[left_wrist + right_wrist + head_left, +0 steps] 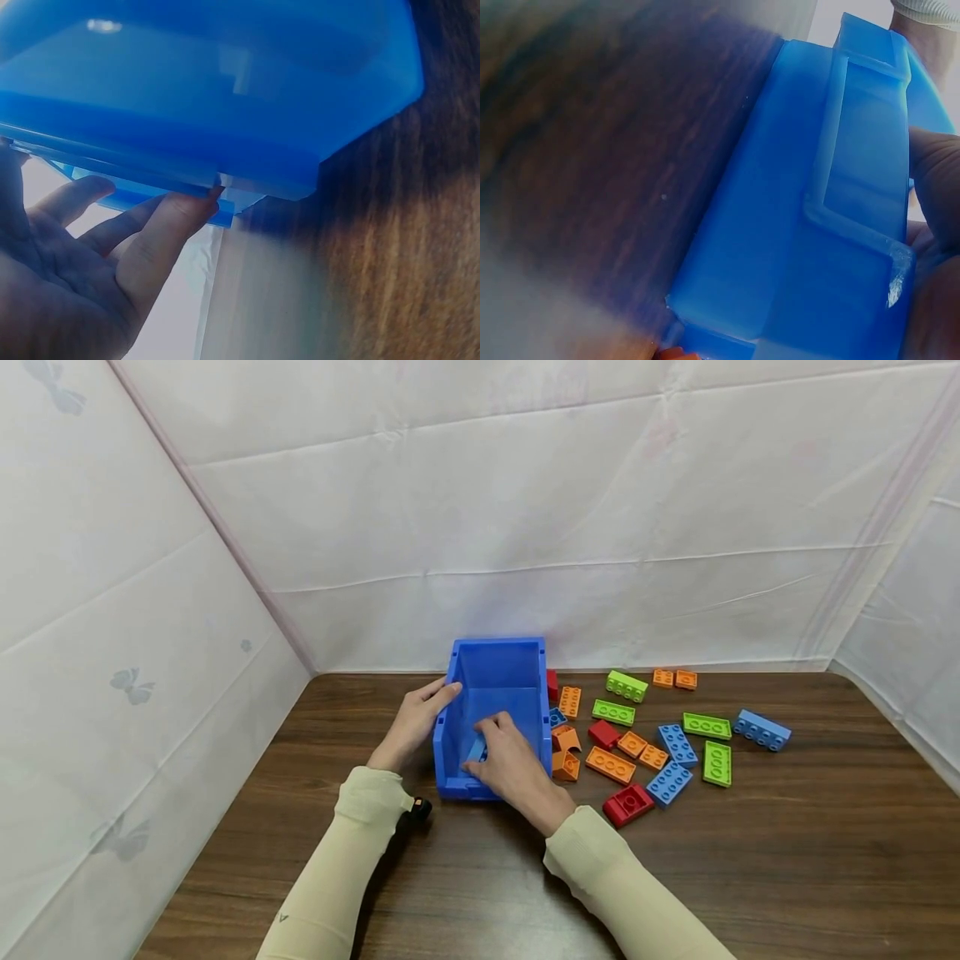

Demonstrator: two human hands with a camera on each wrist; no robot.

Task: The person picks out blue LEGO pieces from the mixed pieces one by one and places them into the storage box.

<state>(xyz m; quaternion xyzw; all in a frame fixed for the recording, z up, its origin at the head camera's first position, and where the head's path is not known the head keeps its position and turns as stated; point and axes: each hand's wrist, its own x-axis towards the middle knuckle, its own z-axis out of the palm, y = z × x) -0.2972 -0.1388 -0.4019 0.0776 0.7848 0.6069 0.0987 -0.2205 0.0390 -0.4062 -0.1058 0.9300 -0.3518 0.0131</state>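
Note:
A blue plastic bin (498, 697) stands on the table, its low front side facing me. My left hand (411, 724) grips the bin's left rim; in the left wrist view the thumb and fingers of that hand (97, 262) meet at the edge. Reaching over the front into the bin, my right hand (512, 766) pinches a light blue building block (477, 750) low inside, partly hidden by the fingers. In the right wrist view the bin's front wall (780, 202) hides most of the right hand (937, 225) and the block.
Right of the bin lie loose blocks: an orange plate (611, 766), a red block (628, 805), a blue brick (670, 783), a green plate (717, 764) and several others. A long blue brick (762, 730) lies farthest right. White cloth (487, 527) hangs behind the wooden table (480, 877).

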